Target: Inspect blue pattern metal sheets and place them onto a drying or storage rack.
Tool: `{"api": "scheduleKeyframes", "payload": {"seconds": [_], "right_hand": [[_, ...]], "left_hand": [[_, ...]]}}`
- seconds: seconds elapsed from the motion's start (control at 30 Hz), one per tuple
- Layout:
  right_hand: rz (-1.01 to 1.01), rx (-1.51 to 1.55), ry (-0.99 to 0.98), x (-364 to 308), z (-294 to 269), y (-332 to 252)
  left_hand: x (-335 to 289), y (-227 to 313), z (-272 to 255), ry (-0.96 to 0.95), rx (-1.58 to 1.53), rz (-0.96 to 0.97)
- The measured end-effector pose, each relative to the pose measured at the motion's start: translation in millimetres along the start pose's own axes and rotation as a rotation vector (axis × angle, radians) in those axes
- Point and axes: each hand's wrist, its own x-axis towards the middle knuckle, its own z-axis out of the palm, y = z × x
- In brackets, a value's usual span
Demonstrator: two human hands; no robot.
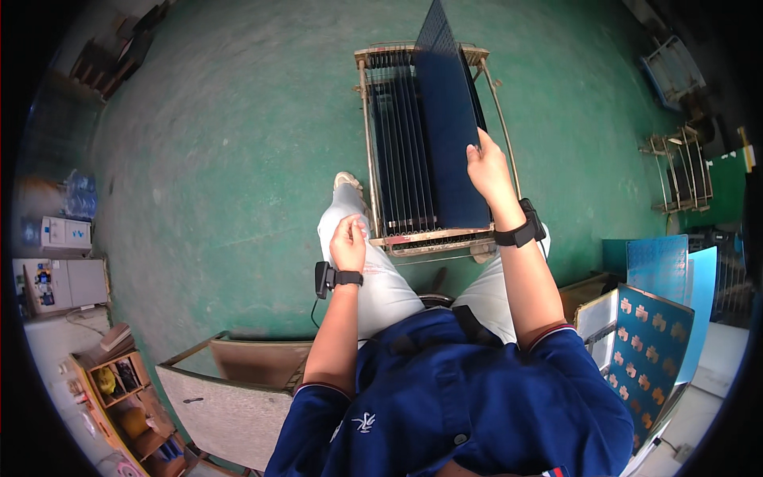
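Observation:
My right hand (489, 171) is closed on the right edge of a thin dark blue panel (447, 131). The panel stands tilted, its top rising above a metal rack (367, 119) in front of my legs. Several dark panels (401, 155) stand upright in a row in the rack's left part, left of the held one. My left hand (348, 245) is beside my left knee, apart from the rack, with its fingers curled together. Whether anything is between those fingers is hidden.
A wooden-edged board (230, 405) lies at my lower left. Blue panels (656, 266) and a patterned sheet (648, 342) lean at my right. Farther right stands another metal rack (679, 171). Shelves (131, 397) and a water bottle (80, 195) line the left.

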Motion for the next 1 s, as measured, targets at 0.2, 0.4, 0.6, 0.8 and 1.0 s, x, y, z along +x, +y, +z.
{"api": "scheduleKeyframes", "payload": {"seconds": [0.2,0.4,0.6,0.8,1.0], "right_hand": [[0.129,-0.262,-0.06,1.6,34.6,11.9],[-0.119,-0.581,-0.097,-24.1,68.1,50.8],[-0.465,-0.103,-0.191,-64.3,71.6,15.1],[-0.271,0.261,-0.733,-144.8,69.7,-32.7],[-0.304,0.336,-0.685,-161.1,71.8,-41.8]], "left_hand": [[-0.2,-4.1,0.2,-0.012,0.055,0.026],[-0.5,-6.5,0.2,0.008,0.155,0.135],[0.5,-7.3,-0.2,0.001,0.07,0.078],[9.6,30.7,5.6,0.076,-0.641,-0.394],[9.4,49.7,11.2,0.007,-0.708,-0.382]]}}
